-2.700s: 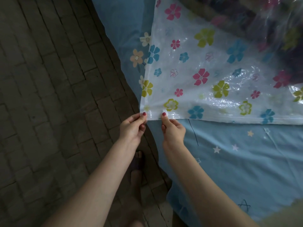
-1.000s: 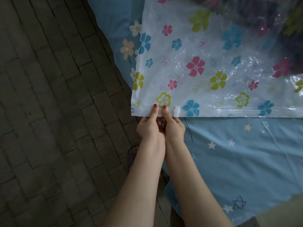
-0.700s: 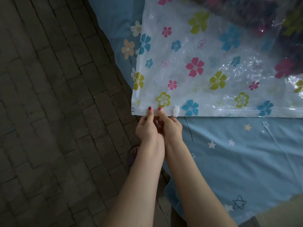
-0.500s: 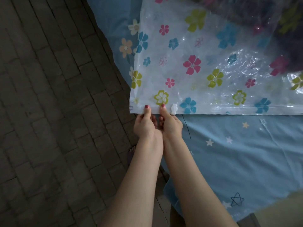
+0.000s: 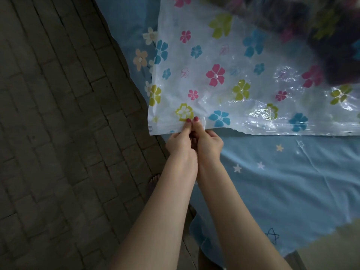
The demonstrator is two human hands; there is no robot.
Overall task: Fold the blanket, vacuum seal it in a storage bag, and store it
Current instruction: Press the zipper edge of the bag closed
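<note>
Since a moment ago our two hands have closed together on the bag's near edge, hiding the white clip. From left: our left hand (image 5: 180, 142) and right hand (image 5: 209, 141) pinch the storage bag (image 5: 233, 84) at its seal, thumbs touching. Further right, the dark blanket (image 5: 331, 45) is already inside, on the bed (image 5: 292, 182). We judge sealing barely begun; vacuuming and storing remain.

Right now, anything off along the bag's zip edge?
Mostly fine. Both hands, left hand and right hand, pinch the storage bag edge. To their right the edge lifts off the blue sheet in a wavy line, so it doesn't look pressed flat there.
</note>
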